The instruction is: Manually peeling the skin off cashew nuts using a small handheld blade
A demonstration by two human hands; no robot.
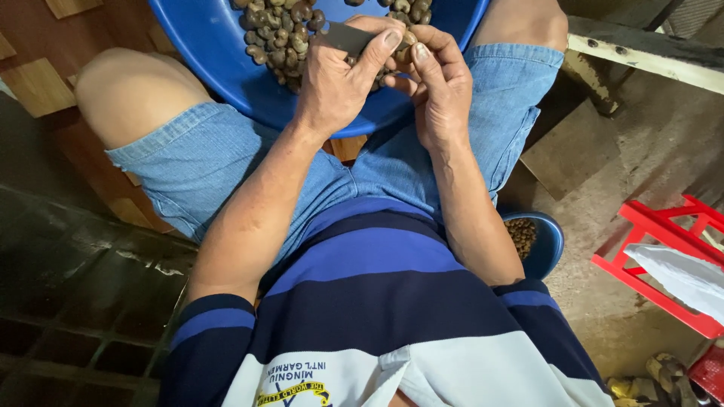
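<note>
Your left hand (335,79) is clenched around a small dark flat blade (345,38), thumb pressed along its top edge, while your right hand (437,90) pinches a single brown nut (408,39) between thumb and fingertips, right against the tip of the blade. Both hands meet over the near rim of the big blue basin (226,68) resting on your lap between your knees, and the heap of brown nuts (279,34) lies in that basin just beyond your left knuckles. Beside your right hip a smaller blue bowl (549,245) sits on the floor with dark pieces inside. A red plastic stool (648,249) stands further right.
</note>
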